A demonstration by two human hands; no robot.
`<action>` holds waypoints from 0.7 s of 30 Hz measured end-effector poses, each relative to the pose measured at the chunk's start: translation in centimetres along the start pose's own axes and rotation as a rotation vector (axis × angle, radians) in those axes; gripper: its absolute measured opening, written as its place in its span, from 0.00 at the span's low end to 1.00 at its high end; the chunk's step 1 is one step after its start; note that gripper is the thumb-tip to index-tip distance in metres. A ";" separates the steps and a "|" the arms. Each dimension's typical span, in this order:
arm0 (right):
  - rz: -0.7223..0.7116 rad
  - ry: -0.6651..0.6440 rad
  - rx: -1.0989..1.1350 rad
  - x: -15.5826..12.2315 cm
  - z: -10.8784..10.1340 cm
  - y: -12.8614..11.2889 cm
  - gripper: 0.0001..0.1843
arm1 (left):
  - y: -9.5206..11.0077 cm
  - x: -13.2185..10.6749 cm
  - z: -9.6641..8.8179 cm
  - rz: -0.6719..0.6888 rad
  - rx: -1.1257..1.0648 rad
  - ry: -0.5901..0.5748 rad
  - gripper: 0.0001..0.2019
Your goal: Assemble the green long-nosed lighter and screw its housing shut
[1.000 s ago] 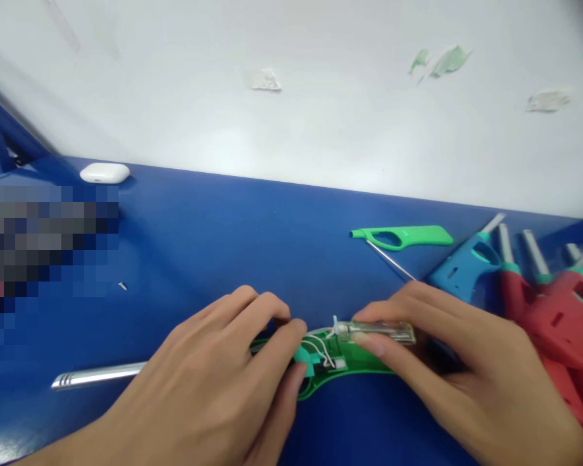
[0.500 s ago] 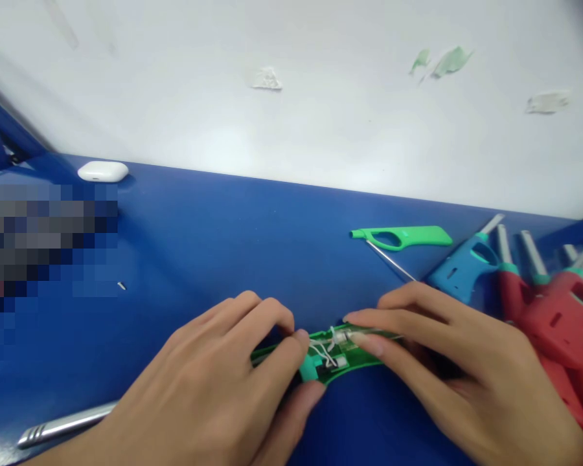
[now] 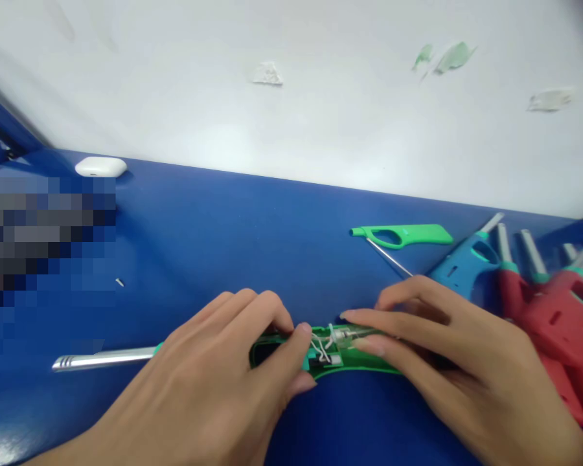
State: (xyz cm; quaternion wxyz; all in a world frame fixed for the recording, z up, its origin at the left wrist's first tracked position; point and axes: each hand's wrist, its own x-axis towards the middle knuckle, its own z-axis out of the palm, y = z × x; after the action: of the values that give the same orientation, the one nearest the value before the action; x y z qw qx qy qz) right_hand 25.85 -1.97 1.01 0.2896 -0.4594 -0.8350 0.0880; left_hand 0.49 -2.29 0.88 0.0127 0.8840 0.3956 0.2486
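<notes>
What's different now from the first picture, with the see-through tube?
The clear tube has gone down into the open green shell; before, the right hand held it higher. The silver barrel swung toward the person, then back. The right hand's fingers are still around the tube, and the left hand still holds the shell. The loose green half and blue lighter stayed put.
</notes>
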 end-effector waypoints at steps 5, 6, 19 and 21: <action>0.004 -0.028 0.068 0.0 0.0 0.0 0.13 | -0.2 -0.3 0.1 0.041 -0.052 0.028 0.12; 0.007 -0.035 0.083 -0.1 0.0 0.0 0.13 | -0.2 -0.4 0.1 0.049 -0.051 0.024 0.12; 0.009 -0.111 0.067 0.0 0.0 -0.2 0.10 | -0.2 -0.4 0.2 -0.006 -0.074 -0.129 0.11; 0.012 -0.139 0.085 -0.1 0.0 -0.2 0.09 | -0.2 -0.6 0.3 -0.002 -0.058 -0.124 0.08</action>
State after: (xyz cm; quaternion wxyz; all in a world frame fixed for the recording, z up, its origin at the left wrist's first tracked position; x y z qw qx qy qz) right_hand 25.75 -2.10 1.02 0.2497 -0.4445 -0.8459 0.1567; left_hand 0.17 -2.50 0.36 0.0633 0.8966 0.3876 0.2047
